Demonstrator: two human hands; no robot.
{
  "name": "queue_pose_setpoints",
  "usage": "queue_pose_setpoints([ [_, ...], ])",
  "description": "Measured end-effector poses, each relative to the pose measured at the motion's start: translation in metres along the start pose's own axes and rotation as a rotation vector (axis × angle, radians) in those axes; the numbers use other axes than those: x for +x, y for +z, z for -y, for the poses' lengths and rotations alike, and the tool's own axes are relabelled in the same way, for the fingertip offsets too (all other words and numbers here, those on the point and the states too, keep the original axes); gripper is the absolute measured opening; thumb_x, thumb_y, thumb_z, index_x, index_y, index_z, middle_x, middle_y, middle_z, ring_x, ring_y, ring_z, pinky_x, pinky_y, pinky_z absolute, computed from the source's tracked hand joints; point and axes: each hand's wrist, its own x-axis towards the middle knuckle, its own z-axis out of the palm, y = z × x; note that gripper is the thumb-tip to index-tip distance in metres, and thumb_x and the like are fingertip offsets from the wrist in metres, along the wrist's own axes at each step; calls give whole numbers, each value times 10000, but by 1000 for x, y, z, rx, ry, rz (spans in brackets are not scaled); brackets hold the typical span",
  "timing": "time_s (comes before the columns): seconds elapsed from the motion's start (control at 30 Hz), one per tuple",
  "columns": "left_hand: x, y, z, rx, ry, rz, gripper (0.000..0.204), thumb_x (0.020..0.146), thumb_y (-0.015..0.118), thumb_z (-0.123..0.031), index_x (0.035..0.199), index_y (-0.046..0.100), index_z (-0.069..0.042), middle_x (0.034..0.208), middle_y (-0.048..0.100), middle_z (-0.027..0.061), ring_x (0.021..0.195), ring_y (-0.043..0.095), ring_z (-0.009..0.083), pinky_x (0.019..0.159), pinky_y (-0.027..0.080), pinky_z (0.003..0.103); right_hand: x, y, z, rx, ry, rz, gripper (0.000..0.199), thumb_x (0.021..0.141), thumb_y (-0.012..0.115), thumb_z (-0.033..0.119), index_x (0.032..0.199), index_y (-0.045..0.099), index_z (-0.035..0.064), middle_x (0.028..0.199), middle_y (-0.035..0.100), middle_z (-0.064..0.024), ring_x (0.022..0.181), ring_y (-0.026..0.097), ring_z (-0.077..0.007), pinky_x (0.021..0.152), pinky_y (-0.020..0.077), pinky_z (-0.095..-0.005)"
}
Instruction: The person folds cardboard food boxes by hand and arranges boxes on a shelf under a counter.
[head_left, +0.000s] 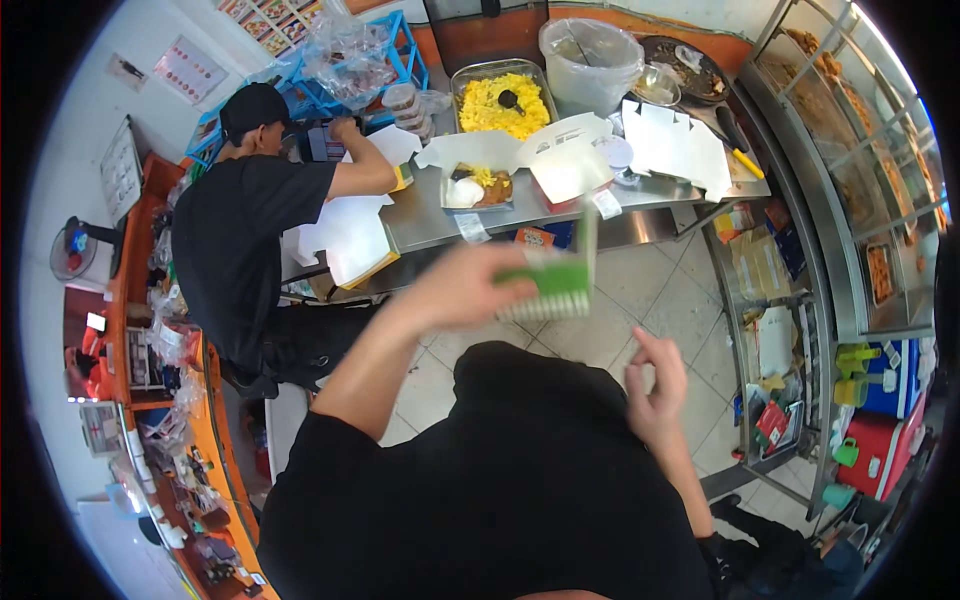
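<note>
My left hand is closed on a small green-and-white carton, held over the floor in front of the counter and smeared by motion. A pale flap stands up from the carton's right side. My right hand is raised to its right, touching nothing; the index finger stretches out and the others are partly bent. Ahead on the steel counter lies an open food box with white rice, yellow food and a brown piece. Beside it is another box with its white lid raised. A tray of yellow rice with a dark scoop stands behind.
A co-worker in black leans on the counter at left, near open cartons. A bag-lined tub and a yellow-handled knife are at the back right. Metal shelving runs along the right; another person is at lower right.
</note>
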Motion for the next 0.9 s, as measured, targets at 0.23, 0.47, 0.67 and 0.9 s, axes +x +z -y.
queue_pose_setpoints([
  [0.23, 98, -155, 69, 996, -410, -816, 443, 920, 678, -375, 1223, 641, -54, 1100, 693, 255, 1012, 677, 423, 865, 534, 498, 2, -82, -78, 34, 343, -53, 125, 941, 612, -9, 1021, 708, -9, 776, 608, -79, 701, 564, -157, 668, 461, -292],
  [0.47, 204, -83, 102, 665, -72, -803, 167, 936, 666, -175, 946, 652, -9, 877, 652, 154, 823, 663, 282, 746, 512, 397, 42, -110, -150, -22, 483, 74, 142, 949, 639, 34, 1065, 715, 4, 848, 678, -101, 729, 616, -167, 692, 501, -300],
  [0.67, 382, 106, 130, -460, -225, -159, 300, 1022, 584, -279, 1183, 670, -42, 990, 718, 85, 846, 679, 165, 745, 550, 300, 92, -136, -237, 37, 865, 50, 183, 1004, 604, 117, 1124, 703, 20, 849, 675, -48, 752, 604, -101, 690, 499, -272],
  [0.9, 544, 146, 166, 726, -533, -137, 528, 970, 581, -407, 1243, 637, 42, 1305, 619, 206, 1238, 544, 370, 1027, 406, 504, 181, -177, -353, 116, 941, 26, 226, 1017, 589, 167, 1172, 682, 32, 857, 665, -28, 734, 598, -94, 682, 495, -258],
])
